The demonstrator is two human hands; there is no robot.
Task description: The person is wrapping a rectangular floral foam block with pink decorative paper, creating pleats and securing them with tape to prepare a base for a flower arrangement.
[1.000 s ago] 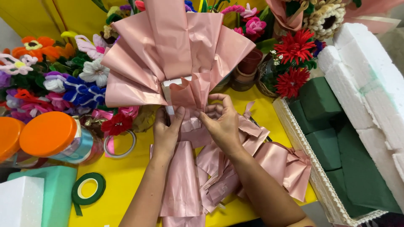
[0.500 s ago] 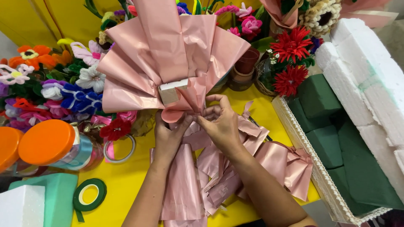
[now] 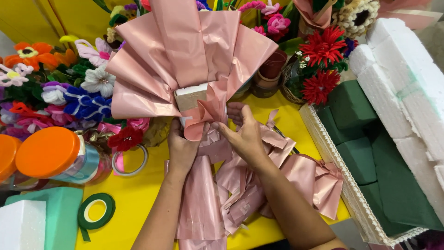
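A fan of folded pink wrapping paper point(image 3: 185, 60) stands upright around a white foam block point(image 3: 190, 96) over the yellow table point(image 3: 134, 199). My left hand point(image 3: 181, 146) grips the base of the wrap from the left. My right hand point(image 3: 245, 134) presses a pink fold against the base from the right, fingers spread. More loose pink paper sheets point(image 3: 259, 185) lie crumpled under and to the right of my hands.
Handmade fuzzy flowers point(image 3: 69, 97) crowd the left, red ones point(image 3: 323, 65) at the back right. Orange-lidded jars point(image 3: 48, 153) and a green tape roll point(image 3: 96, 211) sit at the left. A lace-edged tray point(image 3: 342, 185) of green foam blocks point(image 3: 356, 134) and white foam slabs point(image 3: 407, 83) fills the right.
The pink wrap and both hands have shifted slightly, and the white foam block now shows more at the wrap's base. My right hand's fingers have moved up onto the fold.
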